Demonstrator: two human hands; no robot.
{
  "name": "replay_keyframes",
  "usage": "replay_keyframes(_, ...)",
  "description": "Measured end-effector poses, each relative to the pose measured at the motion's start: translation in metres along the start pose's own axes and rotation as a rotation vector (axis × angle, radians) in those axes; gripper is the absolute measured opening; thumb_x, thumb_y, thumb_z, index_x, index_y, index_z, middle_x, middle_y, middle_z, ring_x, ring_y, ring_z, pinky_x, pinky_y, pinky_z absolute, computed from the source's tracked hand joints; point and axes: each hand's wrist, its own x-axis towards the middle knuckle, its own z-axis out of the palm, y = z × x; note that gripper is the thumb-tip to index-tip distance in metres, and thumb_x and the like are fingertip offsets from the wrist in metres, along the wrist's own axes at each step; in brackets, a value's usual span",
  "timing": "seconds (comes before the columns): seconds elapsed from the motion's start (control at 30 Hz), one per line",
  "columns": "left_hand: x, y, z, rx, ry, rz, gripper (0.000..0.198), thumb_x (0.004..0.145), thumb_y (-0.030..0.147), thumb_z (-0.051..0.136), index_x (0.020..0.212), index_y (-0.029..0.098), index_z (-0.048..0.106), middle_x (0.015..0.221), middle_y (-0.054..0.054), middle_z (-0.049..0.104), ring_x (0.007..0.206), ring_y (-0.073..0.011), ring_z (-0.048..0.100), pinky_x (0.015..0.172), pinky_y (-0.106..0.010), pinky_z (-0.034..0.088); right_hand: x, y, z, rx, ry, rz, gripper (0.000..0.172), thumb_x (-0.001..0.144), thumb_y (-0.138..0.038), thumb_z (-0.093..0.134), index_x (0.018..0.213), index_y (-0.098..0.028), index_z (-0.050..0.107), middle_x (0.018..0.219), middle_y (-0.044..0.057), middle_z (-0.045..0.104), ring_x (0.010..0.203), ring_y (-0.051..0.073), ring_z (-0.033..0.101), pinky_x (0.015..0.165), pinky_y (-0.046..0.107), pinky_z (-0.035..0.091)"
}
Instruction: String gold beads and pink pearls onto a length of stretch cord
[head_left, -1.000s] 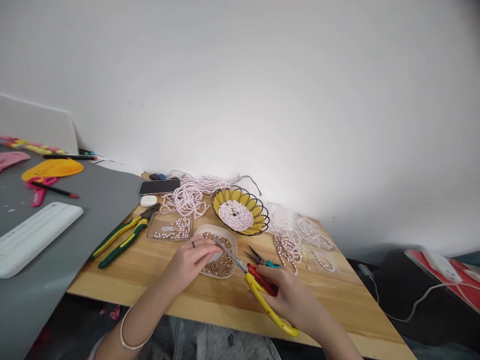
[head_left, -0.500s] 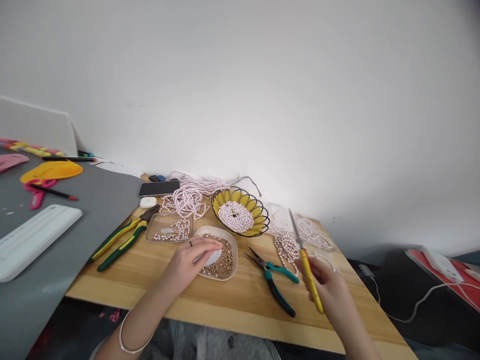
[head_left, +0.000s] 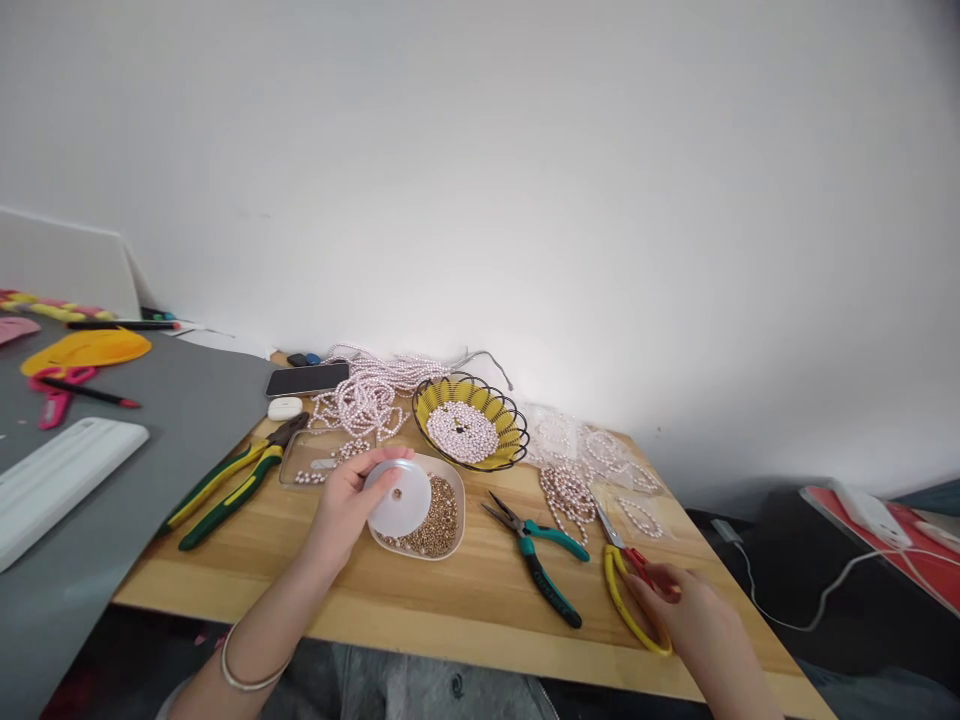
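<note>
Between the thumb and fingers of my left hand [head_left: 349,505] is a round translucent white spool [head_left: 401,498] with a small hole at its middle. It is above a pale dish [head_left: 460,520] of gold beads [head_left: 441,522] and covers part of them. My right hand [head_left: 694,610] grips scissors [head_left: 615,560] with yellow and red handles, low over the right of the wooden table, blades pointing away from me. Just left of them lie teal-and-black needle-nose pliers [head_left: 536,560]. Pink bead strands [head_left: 568,497] are beyond the scissor tips.
A yellow basket [head_left: 512,440] of pink beads stands at the back. Green-and-yellow pliers [head_left: 236,490], a clear bead box [head_left: 292,463] and a phone [head_left: 307,379] lie to the left. Bagged bead strands [head_left: 600,450] rest by the wall. A grey surface [head_left: 187,400] adjoins the table's left.
My right hand has lowered the scissors toward the table, and their handles now show spread. My left hand has turned the spool so its flat face shows, moving it slightly left.
</note>
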Motion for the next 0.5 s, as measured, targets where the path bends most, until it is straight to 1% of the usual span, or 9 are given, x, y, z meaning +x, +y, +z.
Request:
replay_keyframes(0.1,0.006,0.009,0.005,-0.342,0.055,-0.262,0.023,0.071,0.012,0.085,0.092,0.018,0.08,0.101,-0.004,0.082,0.082,-0.0139,0.075,0.069,-0.017,0.06,-0.005,-0.035,-0.008,0.148,0.061,-0.061,0.041,0.066,-0.061,0.057,0.071,-0.023,0.071,0.085,0.016,0.077,0.073,0.036,0.073,0.065,0.045,0.053)
replay_keyframes(0.17,0.007,0.013,0.009,-0.5,0.072,-0.398,0.023,0.073,0.005,0.08,0.092,0.019,0.08,0.095,0.0,0.082,0.073,-0.0105,0.074,0.065,-0.016,0.06,-0.014,-0.072,-0.012,0.373,0.032,-0.162,0.04,0.072,-0.06,0.06,0.076,-0.022,0.073,0.083,0.014,0.077,0.072,0.032,0.072,0.066,0.042,0.055)
replay_keyframes(0.2,0.006,0.013,0.01,-0.537,0.061,-0.431,0.025,0.073,0.004,0.08,0.092,0.02,0.08,0.093,0.001,0.082,0.071,-0.01,0.073,0.064,-0.016,0.06,-0.02,-0.094,-0.012,0.518,-0.037,-0.236,0.041,0.075,-0.06,0.062,0.08,-0.021,0.074,0.085,0.014,0.077,0.075,0.031,0.073,0.066,0.04,0.056)
replay_keyframes(0.23,0.004,0.013,0.012,-0.544,0.023,-0.442,0.025,0.072,0.004,0.081,0.092,0.02,0.08,0.092,0.001,0.081,0.071,-0.0102,0.073,0.064,-0.016,0.06,-0.027,-0.116,-0.012,0.644,-0.139,-0.314,0.041,0.079,-0.059,0.063,0.084,-0.021,0.074,0.086,0.013,0.077,0.077,0.029,0.073,0.066,0.038,0.057)
replay_keyframes(0.27,0.001,0.012,0.013,-0.521,-0.043,-0.434,0.026,0.07,0.006,0.084,0.092,0.019,0.08,0.092,0.0,0.081,0.072,-0.011,0.073,0.066,-0.017,0.06,-0.034,-0.139,-0.01,0.753,-0.245,-0.381,0.04,0.084,-0.058,0.063,0.089,-0.02,0.075,0.089,0.012,0.077,0.078,0.027,0.073,0.066,0.036,0.057)
replay_keyframes(0.33,-0.004,0.008,0.015,-0.397,-0.213,-0.368,0.026,0.065,0.012,0.09,0.088,0.018,0.08,0.09,-0.002,0.081,0.074,-0.0137,0.074,0.068,-0.019,0.06,-0.044,-0.181,-0.004,0.913,-0.437,-0.49,0.036,0.089,-0.054,0.065,0.097,-0.02,0.075,0.094,0.01,0.077,0.075,0.023,0.071,0.066,0.033,0.057)
replay_keyframes(0.4,-0.009,0.003,0.014,-0.18,-0.336,-0.217,0.022,0.067,0.02,0.09,0.087,0.018,0.08,0.092,-0.005,0.082,0.078,-0.0168,0.074,0.068,-0.021,0.059,-0.047,-0.212,0.005,1.034,-0.616,-0.573,0.033,0.091,-0.05,0.067,0.104,-0.021,0.075,0.094,0.008,0.076,0.076,0.02,0.07,0.07,0.032,0.057)
replay_keyframes(0.43,-0.01,0.001,0.013,-0.046,-0.363,-0.111,0.019,0.07,0.022,0.087,0.088,0.018,0.081,0.093,-0.006,0.082,0.08,-0.0185,0.075,0.069,-0.022,0.058,-0.047,-0.222,0.01,1.074,-0.696,-0.602,0.033,0.092,-0.049,0.067,0.105,-0.021,0.076,0.089,0.007,0.076,0.075,0.019,0.069,0.07,0.032,0.057)
replay_keyframes(0.5,-0.012,-0.002,0.011,0.218,-0.361,0.119,0.014,0.076,0.023,0.08,0.09,0.02,0.081,0.095,-0.007,0.082,0.085,-0.0214,0.075,0.073,-0.025,0.058,-0.042,-0.234,0.02,1.116,-0.76,-0.649,0.029,0.093,-0.047,0.068,0.104,-0.022,0.079,0.09,0.006,0.076,0.078,0.019,0.068,0.072,0.032,0.056)
